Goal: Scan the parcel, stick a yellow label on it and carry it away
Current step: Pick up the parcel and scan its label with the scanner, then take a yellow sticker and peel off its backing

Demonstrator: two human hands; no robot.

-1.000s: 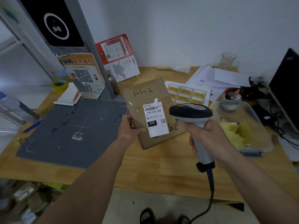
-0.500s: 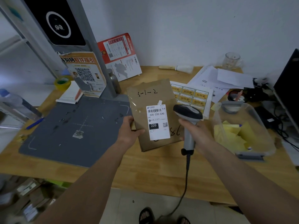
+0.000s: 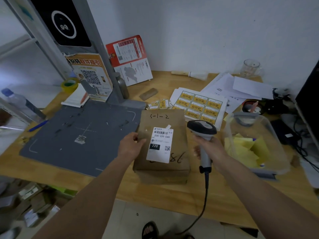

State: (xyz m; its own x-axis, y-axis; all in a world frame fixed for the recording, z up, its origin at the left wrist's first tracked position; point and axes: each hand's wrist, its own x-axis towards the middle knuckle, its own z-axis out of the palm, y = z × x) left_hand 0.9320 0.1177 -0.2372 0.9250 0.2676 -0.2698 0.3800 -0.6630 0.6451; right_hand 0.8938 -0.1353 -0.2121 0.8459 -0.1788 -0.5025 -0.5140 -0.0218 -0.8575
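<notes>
Head view, wide and bent at the edges, so the far corners smear: a dark monitor [image 3: 309,94] is cut off at the right border, and the small print on the yellow label sheet [image 3: 200,105] is too fine to read. The parcel [image 3: 161,144], a flat brown cardboard box with matte faces and handwritten marks, rests on the wooden table [image 3: 172,195] just right of a grey mat [image 3: 77,135]. A glossy white shipping label [image 3: 160,145] is stuck across its top, partly covering a scrawl beneath. The left hand [image 3: 130,147] grips the parcel's left edge, thumb on top, the other fingers hidden under the box. The right hand [image 3: 209,149] is wrapped tight around the grey handle of a scanner [image 3: 202,133], whose rounded black head points at the parcel; its cable drops below the table edge. A clear plastic tub [image 3: 255,144] holding crumpled yellow paper sits to the right, its contents blurred through the wall.
</notes>
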